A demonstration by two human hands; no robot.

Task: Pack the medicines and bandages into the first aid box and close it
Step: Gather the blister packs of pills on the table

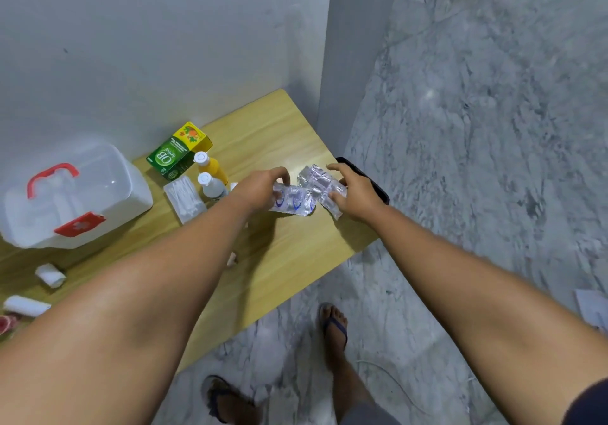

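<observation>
Two bandage rolls (50,275) are listed nearest, lying loose at the left end of the table (289,260). Next, the left hand (260,189), fingers curled over and pinching a silver blister pack (291,202). The right hand (355,194) is entered beside it, thumb and fingers clamped on crumpled blister strips (320,184), a black phone (365,178) just behind. Cotton swabs (184,197), a clear bottle (212,186) and an orange bottle (210,165) are noted further back, then a green carton (171,158) and a yellow carton (194,135) by the wall. First aid box (72,197) — at left, lid apparently down, contents not discernible. Packing is judged barely begun — every listed item lies outside; opening, loading and closing are left.
</observation>
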